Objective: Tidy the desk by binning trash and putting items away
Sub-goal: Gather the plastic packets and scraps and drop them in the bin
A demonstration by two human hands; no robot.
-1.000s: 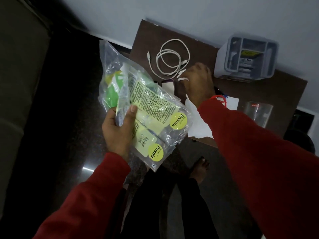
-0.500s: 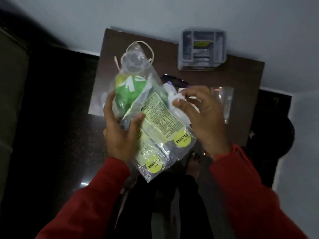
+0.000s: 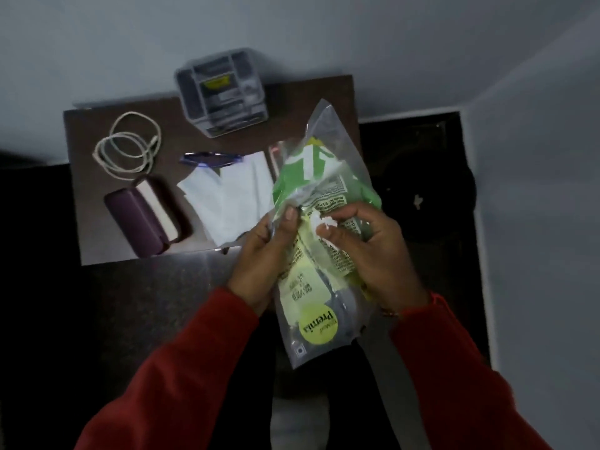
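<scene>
Scrap: now off the worktop, pinched in right hand at the bag.
Left hand: grip clenched on bag; binning under way.

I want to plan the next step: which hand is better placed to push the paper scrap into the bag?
Probably the right hand: its fingertips already pinch the scrap against the bag. The left hand grips the bag's edge, steadying it.

Plastic bag: clear, glossy, crinkled film over printed green and yellow wrappers. Counter: dark brown, matt, wood-look. Paper sheets white, matt; organizer grey translucent plastic; case smooth purple.
</scene>
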